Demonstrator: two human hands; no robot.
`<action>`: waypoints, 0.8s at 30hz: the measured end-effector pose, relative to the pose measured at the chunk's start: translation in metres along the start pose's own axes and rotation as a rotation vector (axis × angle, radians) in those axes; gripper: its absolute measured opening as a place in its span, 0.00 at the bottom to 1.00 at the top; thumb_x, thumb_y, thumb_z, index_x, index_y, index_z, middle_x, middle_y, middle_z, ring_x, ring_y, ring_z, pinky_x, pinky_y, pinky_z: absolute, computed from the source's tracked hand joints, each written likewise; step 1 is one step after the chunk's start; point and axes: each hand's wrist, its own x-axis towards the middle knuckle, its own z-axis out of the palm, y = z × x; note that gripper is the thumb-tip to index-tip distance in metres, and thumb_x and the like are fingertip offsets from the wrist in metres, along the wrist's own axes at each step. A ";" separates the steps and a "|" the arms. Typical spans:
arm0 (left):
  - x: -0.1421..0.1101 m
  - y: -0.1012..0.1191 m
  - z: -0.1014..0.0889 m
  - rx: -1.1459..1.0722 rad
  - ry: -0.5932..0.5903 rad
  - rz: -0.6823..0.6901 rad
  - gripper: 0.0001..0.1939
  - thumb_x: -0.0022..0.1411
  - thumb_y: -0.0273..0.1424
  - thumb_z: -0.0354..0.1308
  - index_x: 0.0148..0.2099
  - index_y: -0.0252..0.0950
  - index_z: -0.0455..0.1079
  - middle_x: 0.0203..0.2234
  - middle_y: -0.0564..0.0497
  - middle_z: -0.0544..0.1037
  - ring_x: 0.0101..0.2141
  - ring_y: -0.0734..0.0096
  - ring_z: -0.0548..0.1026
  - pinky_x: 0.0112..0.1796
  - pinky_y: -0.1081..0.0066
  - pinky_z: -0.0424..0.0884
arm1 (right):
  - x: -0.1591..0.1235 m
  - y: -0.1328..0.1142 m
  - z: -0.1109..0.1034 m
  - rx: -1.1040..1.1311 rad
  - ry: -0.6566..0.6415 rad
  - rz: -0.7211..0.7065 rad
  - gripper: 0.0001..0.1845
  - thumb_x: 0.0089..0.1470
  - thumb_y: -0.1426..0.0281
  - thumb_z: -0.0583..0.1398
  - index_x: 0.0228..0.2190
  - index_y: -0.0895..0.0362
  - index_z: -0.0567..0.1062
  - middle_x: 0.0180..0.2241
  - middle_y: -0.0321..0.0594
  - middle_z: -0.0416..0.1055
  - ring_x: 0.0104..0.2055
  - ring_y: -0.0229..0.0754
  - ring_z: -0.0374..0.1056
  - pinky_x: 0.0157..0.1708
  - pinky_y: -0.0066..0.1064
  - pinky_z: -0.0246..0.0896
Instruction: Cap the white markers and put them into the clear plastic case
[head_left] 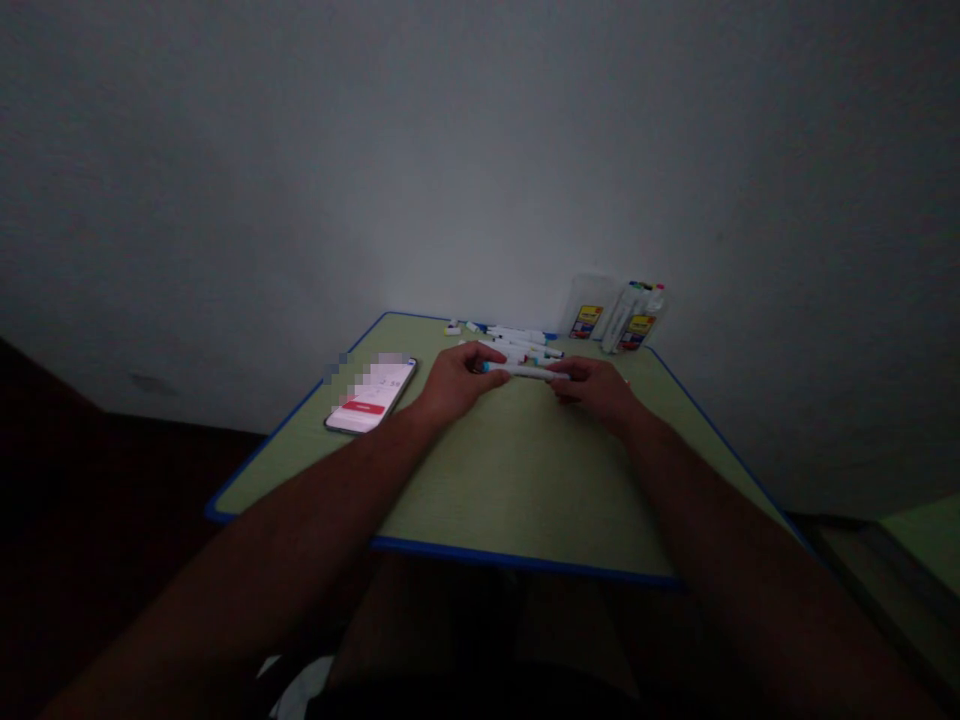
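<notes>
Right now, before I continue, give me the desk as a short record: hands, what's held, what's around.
Left hand: holds pen at its blue end
Right hand: holds its other end
Loose pens: beyond the hands, near the wall
Phone: lit, on the left of the table
Right case: clear, pens inside, back right

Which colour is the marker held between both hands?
The marker is mostly white, with light blue by the left hand; head view shows it best.

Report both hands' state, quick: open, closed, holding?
Left hand: closed, holding one end of a white marker.
Right hand: closed, holding the same marker toward its other end.
</notes>
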 end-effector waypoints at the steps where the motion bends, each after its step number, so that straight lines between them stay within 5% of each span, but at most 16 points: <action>1: 0.000 0.000 0.000 0.013 0.004 0.009 0.13 0.50 0.32 0.69 0.40 0.36 0.78 0.28 0.52 0.75 0.29 0.71 0.68 0.32 0.68 0.61 | 0.000 -0.001 0.000 -0.024 0.005 -0.003 0.20 0.43 0.71 0.68 0.42 0.61 0.82 0.23 0.37 0.73 0.22 0.33 0.66 0.25 0.27 0.63; 24: 0.002 -0.008 -0.010 0.193 -0.022 -0.064 0.07 0.50 0.32 0.67 0.34 0.37 0.79 0.23 0.53 0.74 0.26 0.71 0.67 0.29 0.68 0.60 | -0.008 -0.012 -0.008 -0.258 -0.035 -0.156 0.18 0.49 0.64 0.65 0.40 0.60 0.83 0.18 0.35 0.70 0.20 0.34 0.62 0.23 0.27 0.55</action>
